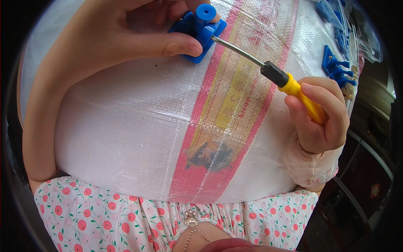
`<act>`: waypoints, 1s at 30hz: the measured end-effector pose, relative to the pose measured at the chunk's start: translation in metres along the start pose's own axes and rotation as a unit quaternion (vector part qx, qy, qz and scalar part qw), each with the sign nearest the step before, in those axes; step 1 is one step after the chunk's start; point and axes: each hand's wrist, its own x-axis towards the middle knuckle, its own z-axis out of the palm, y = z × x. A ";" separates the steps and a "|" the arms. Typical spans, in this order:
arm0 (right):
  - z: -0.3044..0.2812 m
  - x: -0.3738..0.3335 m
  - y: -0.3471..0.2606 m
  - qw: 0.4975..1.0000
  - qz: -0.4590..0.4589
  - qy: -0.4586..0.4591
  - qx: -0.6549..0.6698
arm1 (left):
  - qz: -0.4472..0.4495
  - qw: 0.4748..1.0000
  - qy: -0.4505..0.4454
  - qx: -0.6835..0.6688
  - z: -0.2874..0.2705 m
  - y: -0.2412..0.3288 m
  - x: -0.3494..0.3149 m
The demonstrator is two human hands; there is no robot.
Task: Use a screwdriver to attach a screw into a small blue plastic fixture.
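Note:
Near the top edge, my left hand (155, 35) is closed around a blue plastic part (205, 31) with a square base and a round knob on top. The thumb presses against its near side, and the other fingers are partly hidden behind it. From the right, my right hand (321, 111) grips the yellow handle of a screwdriver (289, 82), thumb and fingers wrapped about it. Its metal shaft slants up to the left, and the tip meets the side of the blue part. Whether the tip sits in a screw cannot be made out.
A white woven plastic sheet (113, 138) with a pink and yellow printed band covers the work surface. At the far right edge lie another blue part with prongs (333, 65) and clear plastic bags (363, 40), some with blue pieces inside.

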 end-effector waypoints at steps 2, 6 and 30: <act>-0.001 0.000 -0.002 1.000 -0.002 -0.004 -0.016 | -0.002 1.000 -0.002 0.002 -0.001 0.003 0.003; -0.001 0.000 -0.001 1.000 0.001 -0.006 -0.021 | -0.017 0.997 -0.004 0.080 0.005 0.016 0.006; -0.009 0.001 -0.002 0.927 0.280 -0.034 0.246 | -0.002 1.000 -0.005 -0.003 0.000 -0.006 -0.006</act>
